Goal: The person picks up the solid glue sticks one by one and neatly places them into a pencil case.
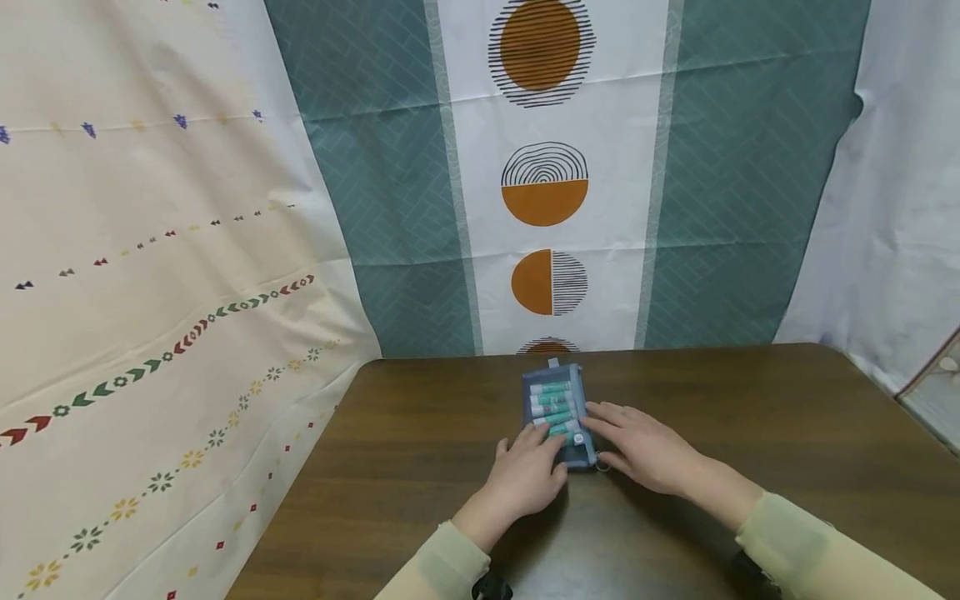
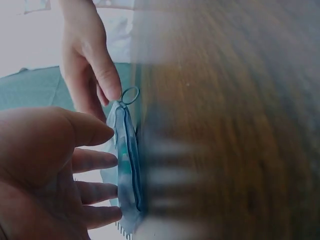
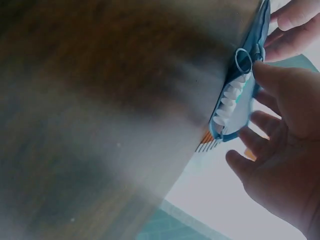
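Note:
A blue zip pouch with a see-through front lies flat on the table. Inside it, several small teal-and-white tubes are stacked in a row; their exact kind cannot be told. My left hand touches the pouch's lower left part with extended fingertips, partly covering it. Along the zip side, my right hand has its fingers stretched out against the edge. Its thumb is close to a metal ring at the zip's end. White tube ends show through the pouch in the right wrist view.
The brown wooden table spreads out around the pouch. Behind it hangs a teal and white curtain with orange circles. A cream patterned cloth hangs at the left, and white cloth at the right.

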### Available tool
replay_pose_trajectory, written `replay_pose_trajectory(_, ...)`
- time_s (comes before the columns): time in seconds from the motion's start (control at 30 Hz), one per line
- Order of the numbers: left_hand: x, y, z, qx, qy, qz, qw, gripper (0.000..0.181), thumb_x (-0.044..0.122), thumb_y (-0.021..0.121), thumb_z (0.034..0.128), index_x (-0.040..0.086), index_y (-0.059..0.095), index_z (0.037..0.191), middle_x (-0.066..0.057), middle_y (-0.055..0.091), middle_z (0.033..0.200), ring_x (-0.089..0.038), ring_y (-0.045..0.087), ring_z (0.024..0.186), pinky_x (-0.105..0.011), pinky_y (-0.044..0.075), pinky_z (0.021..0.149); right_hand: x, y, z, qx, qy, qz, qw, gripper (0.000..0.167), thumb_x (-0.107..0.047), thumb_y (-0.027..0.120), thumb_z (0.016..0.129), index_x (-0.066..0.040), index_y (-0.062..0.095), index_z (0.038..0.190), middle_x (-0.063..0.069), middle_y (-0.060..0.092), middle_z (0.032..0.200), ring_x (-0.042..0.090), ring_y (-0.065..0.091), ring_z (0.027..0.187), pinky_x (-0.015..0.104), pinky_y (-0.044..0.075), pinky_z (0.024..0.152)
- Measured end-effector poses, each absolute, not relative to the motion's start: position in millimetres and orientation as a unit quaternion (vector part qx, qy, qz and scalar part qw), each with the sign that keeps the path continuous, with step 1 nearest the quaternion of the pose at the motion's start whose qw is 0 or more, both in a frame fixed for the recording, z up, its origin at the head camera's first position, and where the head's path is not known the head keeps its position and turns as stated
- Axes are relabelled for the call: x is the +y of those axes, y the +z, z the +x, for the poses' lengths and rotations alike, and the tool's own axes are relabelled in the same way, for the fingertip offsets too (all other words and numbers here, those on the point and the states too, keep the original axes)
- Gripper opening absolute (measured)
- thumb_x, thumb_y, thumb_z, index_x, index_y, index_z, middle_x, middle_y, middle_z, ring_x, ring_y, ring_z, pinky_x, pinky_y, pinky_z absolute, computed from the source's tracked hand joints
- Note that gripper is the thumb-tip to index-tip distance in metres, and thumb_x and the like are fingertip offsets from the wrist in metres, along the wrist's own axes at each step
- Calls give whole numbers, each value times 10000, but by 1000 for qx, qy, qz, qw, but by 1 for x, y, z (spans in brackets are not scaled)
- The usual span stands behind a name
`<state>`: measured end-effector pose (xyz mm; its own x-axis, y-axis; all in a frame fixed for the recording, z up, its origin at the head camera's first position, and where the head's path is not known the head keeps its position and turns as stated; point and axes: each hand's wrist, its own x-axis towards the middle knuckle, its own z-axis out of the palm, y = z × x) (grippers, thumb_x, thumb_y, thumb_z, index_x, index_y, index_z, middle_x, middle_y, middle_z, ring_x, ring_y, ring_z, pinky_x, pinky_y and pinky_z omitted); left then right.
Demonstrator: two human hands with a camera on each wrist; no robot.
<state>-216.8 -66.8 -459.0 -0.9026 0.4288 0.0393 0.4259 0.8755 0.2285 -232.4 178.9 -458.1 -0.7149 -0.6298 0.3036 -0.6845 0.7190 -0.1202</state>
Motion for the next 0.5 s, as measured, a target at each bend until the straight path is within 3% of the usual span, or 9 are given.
replay_pose_trajectory(0.2,-70,-458,-216,965,119,233,23,501,340,635,1116,204,592,1596,-69,478,1707,-305,416,1594,-681,355,1222,182,-456,-225,-920,122,365,69,550,-300,779,1050,-10,646,1497,196,613,1559,455,546,1469,656,437,1167)
replay_pose_trajectory(0.5,-74,-454,-210,961,113,251,29,497,338,640,1116,187,597,1588,-63,491,1698,-290,424,1590,-684,344,1229,184,-455,-211,-916,149,369,44,562,-318,774,1053,-18,631,1507,169,638,1532,434,539,1482,671,419,1174)
